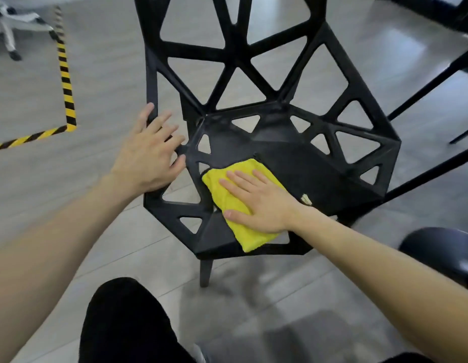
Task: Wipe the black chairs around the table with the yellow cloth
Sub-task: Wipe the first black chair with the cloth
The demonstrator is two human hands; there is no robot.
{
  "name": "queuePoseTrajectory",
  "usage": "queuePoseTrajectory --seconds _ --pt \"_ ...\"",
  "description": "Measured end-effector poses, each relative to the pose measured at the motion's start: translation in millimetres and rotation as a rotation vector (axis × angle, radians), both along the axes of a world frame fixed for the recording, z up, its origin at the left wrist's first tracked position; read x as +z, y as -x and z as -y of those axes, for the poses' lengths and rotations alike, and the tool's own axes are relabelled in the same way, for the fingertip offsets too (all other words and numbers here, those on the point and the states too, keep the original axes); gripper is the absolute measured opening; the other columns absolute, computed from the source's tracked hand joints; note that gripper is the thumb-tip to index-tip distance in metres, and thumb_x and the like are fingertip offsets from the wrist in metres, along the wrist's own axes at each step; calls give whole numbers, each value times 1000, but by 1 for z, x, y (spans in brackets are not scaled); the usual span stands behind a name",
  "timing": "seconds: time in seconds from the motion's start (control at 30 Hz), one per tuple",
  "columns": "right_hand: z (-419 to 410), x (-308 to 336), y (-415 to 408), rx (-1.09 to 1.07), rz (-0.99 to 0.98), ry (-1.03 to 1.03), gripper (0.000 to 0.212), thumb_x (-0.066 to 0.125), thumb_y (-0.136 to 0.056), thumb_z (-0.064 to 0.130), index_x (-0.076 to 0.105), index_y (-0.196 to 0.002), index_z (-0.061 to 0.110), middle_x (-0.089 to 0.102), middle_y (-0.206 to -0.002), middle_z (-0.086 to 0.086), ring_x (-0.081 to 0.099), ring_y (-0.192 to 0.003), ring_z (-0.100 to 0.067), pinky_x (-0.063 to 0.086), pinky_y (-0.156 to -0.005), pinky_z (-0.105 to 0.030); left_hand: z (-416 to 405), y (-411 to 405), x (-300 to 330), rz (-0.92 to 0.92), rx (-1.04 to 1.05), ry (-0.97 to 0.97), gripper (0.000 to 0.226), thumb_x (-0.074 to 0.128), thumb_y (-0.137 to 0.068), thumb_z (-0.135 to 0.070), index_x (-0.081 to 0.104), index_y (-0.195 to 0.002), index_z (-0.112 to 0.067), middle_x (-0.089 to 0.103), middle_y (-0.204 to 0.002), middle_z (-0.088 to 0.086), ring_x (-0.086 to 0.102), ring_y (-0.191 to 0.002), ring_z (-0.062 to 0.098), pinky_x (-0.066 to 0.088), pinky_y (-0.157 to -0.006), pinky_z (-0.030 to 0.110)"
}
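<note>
A black chair (319, 174) with triangular cut-outs in its seat and back fills the middle of the view. On the front left of its seat lies a folded yellow cloth (240, 205). My right hand (264, 203) presses flat on the cloth with straight, spread fingers. My left hand (149, 153) rests on the chair's left edge, where the back meets the seat, and its fingers reach over the frame.
Black table legs (432, 82) slant across the right side. Another black seat (447, 252) shows at the lower right. Yellow-black tape (66, 82) marks the grey floor at left, near a white office chair base (10, 30). My dark-trousered knee (128, 323) is below.
</note>
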State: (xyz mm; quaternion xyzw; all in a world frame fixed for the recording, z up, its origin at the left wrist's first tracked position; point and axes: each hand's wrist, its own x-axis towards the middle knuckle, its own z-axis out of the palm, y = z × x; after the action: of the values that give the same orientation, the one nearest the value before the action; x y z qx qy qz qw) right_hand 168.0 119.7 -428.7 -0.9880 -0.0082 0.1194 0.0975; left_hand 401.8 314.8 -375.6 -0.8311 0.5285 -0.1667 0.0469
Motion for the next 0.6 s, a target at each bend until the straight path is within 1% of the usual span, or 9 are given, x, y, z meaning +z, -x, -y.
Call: queuePoseTrajectory --seconds 0.03,0.1,0.2,0.27,0.3,0.4,0.47,0.53,0.6 --pt "10 2 11 26 3 -3 88 12 -96 85 1 -169 39 -5 -178 9 -9 -164 -11 -9 -132 -44 -1 -4 2 -51 33 6 48 48 -98 -45 76 -117 -10 70 -132 7 43 -151 35 16 -132 59" --pt "64 4 20 -85 -19 77 93 2 -91 92 2 -169 41 -5 -178 8 -11 -164 -12 -7 -132 -44 0 -3 -3 -146 67 45 44 52 -94 -43 81 -106 -13 72 -123 0 46 -145 35 34 -122 57" --pt "143 -1 -8 -509 -17 230 108 -15 -85 89 6 -171 27 2 -179 -7 -7 -165 -23 -5 -132 -49 5 4 -11 -176 78 43 31 66 -89 -39 82 -97 -14 69 -120 -2 50 -135 34 42 -107 50" --pt "123 -11 -46 -736 -16 201 103 -4 -92 80 7 -171 15 3 -177 -18 -6 -165 -32 -5 -131 -56 6 2 -13 -206 95 36 28 69 -91 -34 81 -101 -11 68 -123 0 49 -135 34 45 -104 48" --pt "92 -18 -60 -749 -1 180 99 4 -96 77 8 -170 11 4 -176 -23 -4 -164 -36 -4 -130 -60 6 1 -13 -218 104 27 29 67 -93 -33 80 -105 -10 67 -125 1 48 -136 34 47 -103 48" --pt "-21 -10 -56 -418 52 48 88 23 -102 71 10 -171 19 7 -174 -28 0 -163 -41 2 -128 -66 5 3 -13 -275 106 -13 36 55 -98 -35 74 -117 -10 61 -134 3 43 -140 35 50 -103 53" --pt "-49 5 -18 -143 49 -2 81 30 -105 67 10 -171 25 4 -176 -21 -2 -164 -36 3 -130 -62 6 5 -12 -302 116 -25 34 52 -99 -32 72 -116 -10 59 -137 4 42 -140 35 50 -101 54" --pt "-19 11 7 35 37 -13 75 33 -107 68 12 -170 33 4 -178 -10 -1 -165 -29 2 -132 -56 6 7 -9 -304 136 -37 33 50 -100 -31 71 -114 -9 59 -138 5 42 -139 35 50 -99 53" --pt "41 2 4 -69 28 39 72 31 -105 73 19 -168 40 12 -178 -5 8 -165 -27 4 -133 -53 8 9 -9 -306 144 -47 34 48 -100 -29 71 -115 -9 60 -137 5 42 -139 34 51 -95 53"
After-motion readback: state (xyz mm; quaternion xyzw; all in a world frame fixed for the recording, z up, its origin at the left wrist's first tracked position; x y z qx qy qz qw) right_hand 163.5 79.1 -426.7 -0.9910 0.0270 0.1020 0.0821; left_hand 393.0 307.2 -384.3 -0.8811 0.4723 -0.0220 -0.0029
